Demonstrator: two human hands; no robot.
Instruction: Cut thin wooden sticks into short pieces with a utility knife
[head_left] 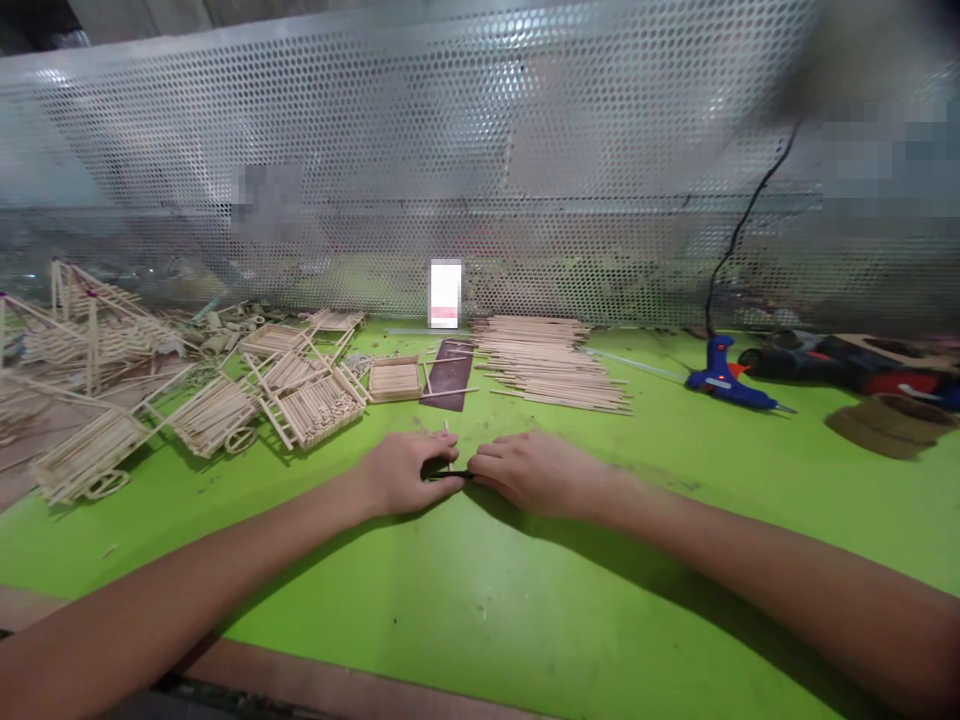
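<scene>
My left hand point(401, 473) and my right hand point(536, 473) meet near the middle of the green tabletop point(480, 620). Both sets of fingers close around the ends of a thin dark strip point(450, 475). A thin wooden stick point(448, 440) rises just behind the strip, and I cannot tell whether it is held or only close by. Part of the strip is hidden by my fingers.
Small wooden stick carts and frames point(311, 405) crowd the table's left side. Ahead lie a stack of loose sticks point(547, 365) and a dark board point(448, 375). A blue hot glue gun point(726, 377) sits to the right, before a perforated metal screen point(480, 150).
</scene>
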